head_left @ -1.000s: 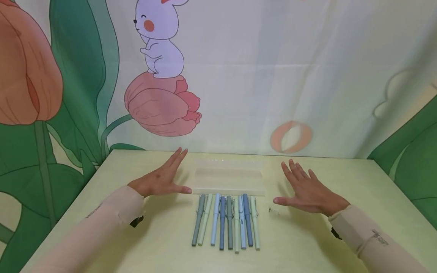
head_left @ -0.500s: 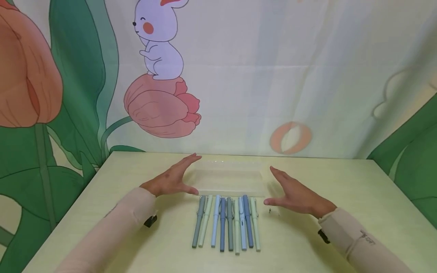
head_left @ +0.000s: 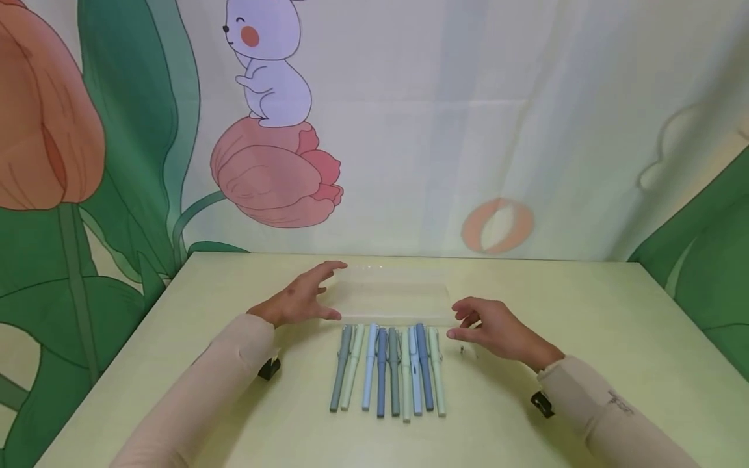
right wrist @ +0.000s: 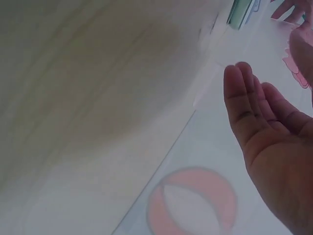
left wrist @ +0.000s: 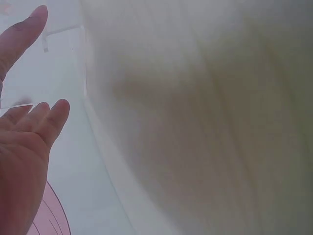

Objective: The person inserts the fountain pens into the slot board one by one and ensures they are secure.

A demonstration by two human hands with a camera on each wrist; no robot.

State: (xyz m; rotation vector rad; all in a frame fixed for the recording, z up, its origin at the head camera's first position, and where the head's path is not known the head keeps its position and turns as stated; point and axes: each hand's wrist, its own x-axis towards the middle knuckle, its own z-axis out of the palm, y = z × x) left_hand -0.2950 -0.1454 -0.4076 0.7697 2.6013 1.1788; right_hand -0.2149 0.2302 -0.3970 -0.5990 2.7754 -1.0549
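A clear plastic tray (head_left: 398,320) lies lengthwise near the back of the table. In front of it, several capped pens with clips (head_left: 394,383) lie side by side in grey-green, pale green, light blue and dark blue. My left hand (head_left: 300,300) is at the tray's left end, thumb and fingers spread; contact with the tray is unclear. At the right end is my right hand (head_left: 497,327), fingers bent loosely with a gap to the thumb. Both wrist views show the palms, left (left wrist: 22,161) and right (right wrist: 274,142), with nothing gripped.
The pale yellow table (head_left: 509,429) ends at the back against a hanging cloth (head_left: 398,149) printed with a rabbit and tulips. A tiny dark mark (head_left: 461,350) is on the table to the right of the pens.
Both hands have moved inward to the tray's two ends. The right hand's fingers have gone from spread to loosely bent. Tray and pens stay in place on the table.
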